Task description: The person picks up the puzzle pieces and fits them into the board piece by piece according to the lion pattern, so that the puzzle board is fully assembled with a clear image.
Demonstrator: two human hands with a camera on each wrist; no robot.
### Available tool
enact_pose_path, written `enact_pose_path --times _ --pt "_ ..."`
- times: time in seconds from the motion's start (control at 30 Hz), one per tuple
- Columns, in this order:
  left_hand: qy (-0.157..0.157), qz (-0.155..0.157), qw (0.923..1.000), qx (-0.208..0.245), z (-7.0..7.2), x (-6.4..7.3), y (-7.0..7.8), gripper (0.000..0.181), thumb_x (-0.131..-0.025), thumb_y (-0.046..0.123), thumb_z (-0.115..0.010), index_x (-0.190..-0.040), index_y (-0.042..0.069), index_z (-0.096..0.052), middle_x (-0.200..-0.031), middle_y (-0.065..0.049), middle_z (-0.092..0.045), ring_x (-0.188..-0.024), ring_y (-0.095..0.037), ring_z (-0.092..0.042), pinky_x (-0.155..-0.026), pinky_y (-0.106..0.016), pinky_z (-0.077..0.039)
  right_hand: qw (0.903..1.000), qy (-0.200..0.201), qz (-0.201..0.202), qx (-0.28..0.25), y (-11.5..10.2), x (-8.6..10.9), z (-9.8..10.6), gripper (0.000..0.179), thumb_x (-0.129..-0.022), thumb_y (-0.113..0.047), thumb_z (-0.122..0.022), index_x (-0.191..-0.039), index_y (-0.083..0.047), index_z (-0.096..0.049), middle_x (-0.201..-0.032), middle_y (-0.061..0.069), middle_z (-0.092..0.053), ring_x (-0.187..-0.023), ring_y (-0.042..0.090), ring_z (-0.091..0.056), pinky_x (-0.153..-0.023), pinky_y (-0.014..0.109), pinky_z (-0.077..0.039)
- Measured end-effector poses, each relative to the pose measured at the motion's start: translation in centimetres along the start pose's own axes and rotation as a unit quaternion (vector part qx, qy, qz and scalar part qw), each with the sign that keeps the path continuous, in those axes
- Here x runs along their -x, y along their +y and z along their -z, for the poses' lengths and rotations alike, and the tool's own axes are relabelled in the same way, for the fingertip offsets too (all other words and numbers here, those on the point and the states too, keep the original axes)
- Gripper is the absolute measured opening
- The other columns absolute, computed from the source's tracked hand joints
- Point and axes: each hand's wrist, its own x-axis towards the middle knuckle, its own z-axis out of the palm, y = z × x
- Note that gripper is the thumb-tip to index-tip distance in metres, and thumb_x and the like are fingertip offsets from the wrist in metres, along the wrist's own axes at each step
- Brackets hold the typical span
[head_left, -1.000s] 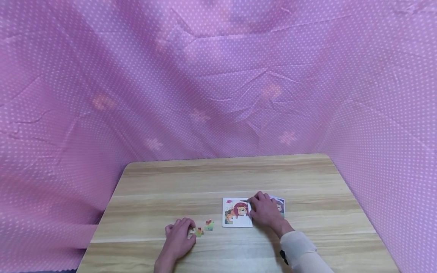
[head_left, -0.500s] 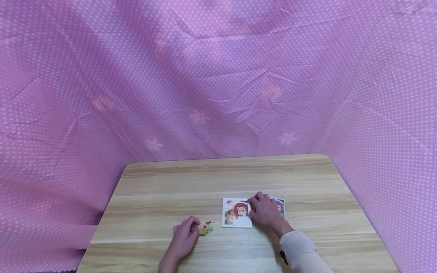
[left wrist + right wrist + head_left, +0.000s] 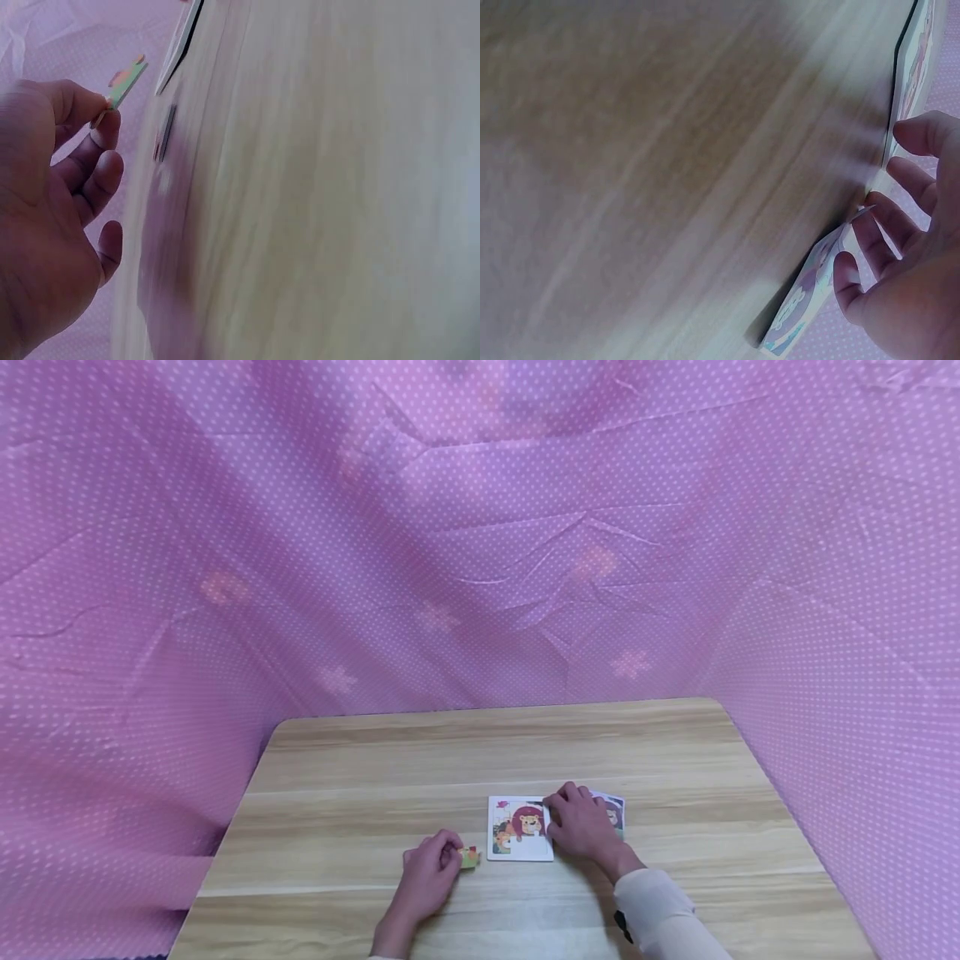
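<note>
My left hand (image 3: 430,877) pinches a green and orange jigsaw piece (image 3: 129,84) between thumb and index finger, raised off the table in the left wrist view. Another jigsaw piece (image 3: 166,133) lies on the table below that hand. Just right of it is the white-framed puzzle board (image 3: 530,850), showing a lion picture with a blank white area at its lower right. At the board's right edge rests my right hand (image 3: 587,827), fingers spread and bent a little. Its thumb touches the board's edge. Partly hidden under this hand is a lion picture card (image 3: 795,311).
The wooden table (image 3: 375,752) has rounded far corners. Pink dotted cloth (image 3: 480,568) hangs behind it and along both sides.
My left hand has moved right toward the board, picking up a jigsaw piece on the way. It now covers the spot where the loose pieces lay. The right hand stays at the board.
</note>
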Motion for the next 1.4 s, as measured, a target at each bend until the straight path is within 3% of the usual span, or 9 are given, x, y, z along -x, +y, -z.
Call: enact_pose_path --times 0.23,0.43,0.87,1.4 --pt "-0.010 -0.005 0.9997 -0.021 -0.9 -0.7 0.8 0.008 -0.089 0.024 -0.064 -0.095 0.029 -0.062 -0.078 0.019 -0.056 -0.077 -0.003 -0.048 -0.084 -0.034 -0.030 1.0000 0.003 0.000 -0.007 0.0 0.0 0.1 0.044 -0.085 -0.037 -0.065 -0.126 -0.025 -0.061 -0.119 0.000 -0.053 -0.108 0.022 -0.047 -0.091 0.048 -0.040" --pt "-0.005 -0.028 0.9987 -0.043 -1.9 -1.2 1.4 0.009 -0.088 0.025 -0.063 -0.097 0.029 -0.063 -0.080 0.019 -0.058 -0.079 -0.003 -0.049 -0.080 -0.032 -0.032 0.9999 0.010 0.008 0.006 0.2 -0.1 -0.2 0.041 -0.086 -0.037 -0.063 -0.125 -0.024 -0.062 -0.117 -0.001 -0.053 -0.106 0.022 -0.047 -0.089 0.045 -0.040" --pt "-0.019 -0.067 0.9956 -0.062 -4.0 -2.3 3.4 0.011 -0.089 0.025 -0.063 -0.098 0.024 -0.066 -0.080 0.020 -0.059 -0.079 -0.002 -0.048 -0.085 -0.037 -0.030 0.9998 0.014 0.012 0.003 0.3 0.1 -0.2 0.041 -0.086 -0.036 -0.063 -0.125 -0.024 -0.062 -0.118 -0.001 -0.053 -0.107 0.022 -0.048 -0.090 0.045 -0.040" --pt "-0.027 -0.073 0.9951 -0.062 -5.0 -2.9 4.2 0.013 -0.088 0.026 -0.062 -0.100 0.023 -0.067 -0.083 0.018 -0.061 -0.083 -0.004 -0.048 -0.085 -0.038 -0.029 0.9998 0.016 0.009 0.006 0.3 -0.1 -0.4 0.041 -0.086 -0.038 -0.064 -0.125 -0.025 -0.062 -0.119 -0.001 -0.053 -0.108 0.022 -0.048 -0.091 0.046 -0.041"
